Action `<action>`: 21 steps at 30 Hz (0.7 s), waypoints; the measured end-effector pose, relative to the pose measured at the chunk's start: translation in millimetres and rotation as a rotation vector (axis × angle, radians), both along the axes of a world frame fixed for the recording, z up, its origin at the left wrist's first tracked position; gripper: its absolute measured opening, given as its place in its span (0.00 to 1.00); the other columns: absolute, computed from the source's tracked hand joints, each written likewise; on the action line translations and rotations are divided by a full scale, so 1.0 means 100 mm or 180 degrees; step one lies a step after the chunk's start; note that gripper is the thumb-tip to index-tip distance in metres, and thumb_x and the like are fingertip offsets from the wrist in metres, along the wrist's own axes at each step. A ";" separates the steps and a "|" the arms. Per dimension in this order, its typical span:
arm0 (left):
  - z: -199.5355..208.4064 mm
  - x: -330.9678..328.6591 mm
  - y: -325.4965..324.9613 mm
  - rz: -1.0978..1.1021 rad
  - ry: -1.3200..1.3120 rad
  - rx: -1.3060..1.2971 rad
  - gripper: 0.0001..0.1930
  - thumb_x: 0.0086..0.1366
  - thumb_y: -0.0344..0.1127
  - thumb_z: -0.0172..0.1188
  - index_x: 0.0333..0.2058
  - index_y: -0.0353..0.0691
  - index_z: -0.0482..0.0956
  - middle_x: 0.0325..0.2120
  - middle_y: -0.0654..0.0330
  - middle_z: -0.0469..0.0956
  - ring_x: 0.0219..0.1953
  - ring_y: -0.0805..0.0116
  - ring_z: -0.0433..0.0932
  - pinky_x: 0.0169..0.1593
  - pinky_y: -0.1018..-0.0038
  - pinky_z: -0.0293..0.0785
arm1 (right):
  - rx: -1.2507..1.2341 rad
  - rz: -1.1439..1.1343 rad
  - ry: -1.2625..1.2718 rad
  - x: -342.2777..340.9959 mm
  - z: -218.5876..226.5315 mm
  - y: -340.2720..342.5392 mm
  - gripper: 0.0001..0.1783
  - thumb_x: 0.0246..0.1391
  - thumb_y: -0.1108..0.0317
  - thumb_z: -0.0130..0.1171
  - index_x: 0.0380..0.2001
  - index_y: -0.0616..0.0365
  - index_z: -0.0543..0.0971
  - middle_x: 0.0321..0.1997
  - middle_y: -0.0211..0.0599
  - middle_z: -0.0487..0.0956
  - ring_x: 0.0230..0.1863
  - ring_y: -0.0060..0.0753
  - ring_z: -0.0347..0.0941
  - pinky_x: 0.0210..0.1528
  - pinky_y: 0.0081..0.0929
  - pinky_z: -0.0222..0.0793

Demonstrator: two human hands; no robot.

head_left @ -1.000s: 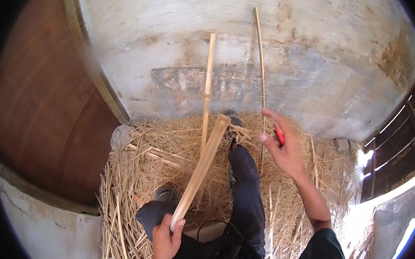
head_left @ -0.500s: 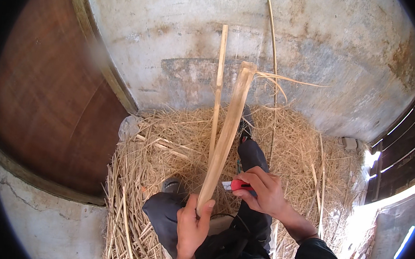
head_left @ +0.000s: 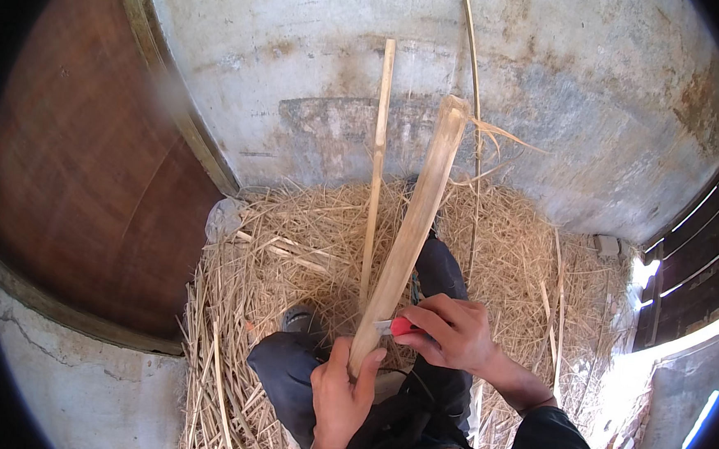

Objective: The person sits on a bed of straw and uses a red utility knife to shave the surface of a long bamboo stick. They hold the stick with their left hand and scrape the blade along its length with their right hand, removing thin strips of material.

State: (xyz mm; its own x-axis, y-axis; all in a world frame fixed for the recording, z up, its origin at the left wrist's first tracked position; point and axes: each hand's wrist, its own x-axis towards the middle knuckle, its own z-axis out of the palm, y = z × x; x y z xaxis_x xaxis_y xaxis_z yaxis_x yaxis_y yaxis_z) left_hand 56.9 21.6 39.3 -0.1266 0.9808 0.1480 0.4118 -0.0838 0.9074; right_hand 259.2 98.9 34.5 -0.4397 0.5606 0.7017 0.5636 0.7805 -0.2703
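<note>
My left hand [head_left: 344, 398] grips the lower end of a split bamboo strip [head_left: 413, 228], a long pale piece that slants up and away to the right. Thin shavings [head_left: 505, 136] curl off the strip's far end and stay attached. In my right hand [head_left: 452, 331] is a red utility knife [head_left: 403, 326], closed in the fingers. Its blade [head_left: 382, 326] points left and meets the strip's right edge just above my left hand; how deep it sits cannot be made out.
Two thin bamboo poles [head_left: 379, 143] [head_left: 473, 75] lean on the stained wall [head_left: 322, 25]. Straw-like shavings [head_left: 507, 242] cover the floor around my legs [head_left: 284, 376]. A brown wooden panel [head_left: 91, 167] stands at left, dark slats [head_left: 699, 262] at right. A grey block [head_left: 607, 246] lies by the wall.
The bamboo strip's far end has swung right and slightly up. The knife blade, formerly just apart from the strip, now meets its edge. Both hands keep their holds.
</note>
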 end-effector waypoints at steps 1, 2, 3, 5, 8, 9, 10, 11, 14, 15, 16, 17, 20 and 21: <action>0.01 0.00 0.01 -0.0002 -0.0027 0.0019 0.11 0.73 0.36 0.67 0.40 0.33 0.77 0.16 0.60 0.72 0.17 0.75 0.66 0.23 0.73 0.61 | 0.0023 0.0010 -0.0037 0.00 -0.01 -0.01 0.24 0.52 0.54 0.78 0.47 0.55 0.85 0.35 0.30 0.80 0.24 0.30 0.80 0.25 0.27 0.76; 0.02 0.00 0.01 -0.0003 -0.0055 0.0040 0.12 0.74 0.36 0.67 0.40 0.33 0.77 0.16 0.60 0.72 0.17 0.75 0.66 0.23 0.73 0.61 | 0.0045 0.0034 -0.0031 -0.01 -0.02 -0.01 0.24 0.52 0.54 0.78 0.47 0.55 0.85 0.35 0.30 0.80 0.24 0.30 0.80 0.25 0.26 0.75; 0.01 0.00 0.01 -0.0004 -0.0057 0.0050 0.12 0.74 0.37 0.67 0.40 0.33 0.77 0.16 0.60 0.72 0.17 0.75 0.66 0.23 0.73 0.61 | 0.0068 0.0058 -0.0025 -0.03 -0.03 -0.02 0.24 0.52 0.54 0.78 0.48 0.55 0.85 0.35 0.30 0.80 0.24 0.30 0.79 0.25 0.26 0.75; -0.02 0.00 0.02 -0.0004 -0.0048 0.0058 0.13 0.74 0.37 0.67 0.40 0.33 0.77 0.16 0.60 0.72 0.17 0.75 0.66 0.24 0.73 0.61 | 0.0082 0.0082 -0.0009 -0.04 -0.05 -0.02 0.25 0.52 0.54 0.78 0.48 0.55 0.85 0.34 0.29 0.80 0.23 0.29 0.79 0.25 0.26 0.75; -0.02 -0.01 0.02 -0.0044 0.0101 0.0076 0.13 0.73 0.37 0.69 0.41 0.33 0.76 0.21 0.46 0.80 0.20 0.50 0.81 0.25 0.64 0.72 | 0.0083 0.0054 0.0027 -0.04 -0.06 -0.02 0.25 0.51 0.54 0.78 0.48 0.55 0.85 0.34 0.29 0.80 0.23 0.29 0.79 0.25 0.26 0.75; 0.00 -0.01 0.02 -0.0048 0.0137 -0.0024 0.13 0.73 0.37 0.69 0.41 0.33 0.76 0.21 0.46 0.80 0.20 0.50 0.82 0.25 0.64 0.73 | 0.0085 0.0026 0.0059 -0.04 -0.06 -0.02 0.25 0.51 0.54 0.78 0.48 0.55 0.85 0.34 0.29 0.80 0.23 0.29 0.79 0.25 0.26 0.75; 0.03 -0.01 0.01 -0.0053 0.0172 -0.0124 0.13 0.73 0.38 0.69 0.41 0.33 0.76 0.21 0.46 0.80 0.20 0.50 0.82 0.25 0.64 0.73 | 0.0087 -0.0001 0.0090 -0.03 -0.05 -0.01 0.25 0.51 0.54 0.79 0.48 0.55 0.85 0.34 0.29 0.80 0.23 0.29 0.79 0.25 0.26 0.75; 0.05 -0.01 0.00 -0.0058 0.0208 -0.0224 0.14 0.73 0.38 0.69 0.41 0.33 0.76 0.22 0.46 0.81 0.21 0.49 0.82 0.25 0.64 0.74 | 0.0070 -0.0001 0.0098 -0.04 -0.04 -0.01 0.25 0.49 0.54 0.80 0.46 0.56 0.86 0.33 0.29 0.81 0.24 0.29 0.80 0.25 0.26 0.75; 0.02 0.00 0.00 -0.0037 0.0139 -0.0104 0.14 0.73 0.38 0.69 0.42 0.34 0.76 0.22 0.46 0.81 0.21 0.49 0.83 0.26 0.64 0.74 | 0.0033 -0.0004 0.0086 -0.05 -0.02 -0.02 0.24 0.46 0.54 0.82 0.41 0.57 0.87 0.32 0.30 0.82 0.25 0.29 0.81 0.24 0.26 0.76; 0.02 0.00 0.00 -0.0028 0.0150 -0.0099 0.14 0.73 0.38 0.69 0.42 0.34 0.76 0.22 0.46 0.81 0.21 0.49 0.83 0.26 0.64 0.74 | 0.0030 -0.0008 0.0056 -0.05 -0.02 -0.02 0.24 0.46 0.54 0.82 0.42 0.57 0.87 0.32 0.30 0.82 0.25 0.29 0.81 0.24 0.26 0.76; 0.02 0.01 0.00 -0.0021 0.0159 -0.0095 0.14 0.73 0.38 0.69 0.41 0.34 0.76 0.22 0.46 0.81 0.21 0.49 0.83 0.26 0.64 0.74 | 0.0026 -0.0014 0.0026 -0.05 -0.02 -0.02 0.24 0.46 0.54 0.82 0.42 0.57 0.87 0.32 0.30 0.82 0.25 0.29 0.81 0.24 0.26 0.76; 0.02 0.01 0.01 -0.0014 0.0169 -0.0091 0.14 0.73 0.38 0.69 0.41 0.34 0.76 0.22 0.46 0.81 0.21 0.50 0.83 0.26 0.64 0.74 | 0.0041 -0.0030 0.0027 -0.05 -0.02 -0.02 0.24 0.46 0.54 0.82 0.42 0.57 0.87 0.32 0.30 0.82 0.25 0.29 0.81 0.24 0.26 0.76; 0.04 0.02 0.01 -0.0002 0.0149 -0.0075 0.13 0.74 0.38 0.68 0.41 0.34 0.76 0.22 0.47 0.81 0.20 0.51 0.83 0.25 0.64 0.74 | 0.0104 -0.0118 0.0020 -0.04 0.00 -0.01 0.24 0.46 0.54 0.81 0.42 0.56 0.88 0.31 0.30 0.82 0.25 0.28 0.80 0.24 0.26 0.76; 0.04 0.02 0.00 0.0003 0.0171 -0.0101 0.13 0.74 0.38 0.68 0.41 0.34 0.76 0.21 0.47 0.81 0.20 0.52 0.82 0.25 0.64 0.74 | 0.0136 -0.0176 0.0009 -0.03 0.01 0.00 0.24 0.46 0.53 0.81 0.42 0.56 0.88 0.31 0.30 0.81 0.25 0.28 0.80 0.24 0.26 0.76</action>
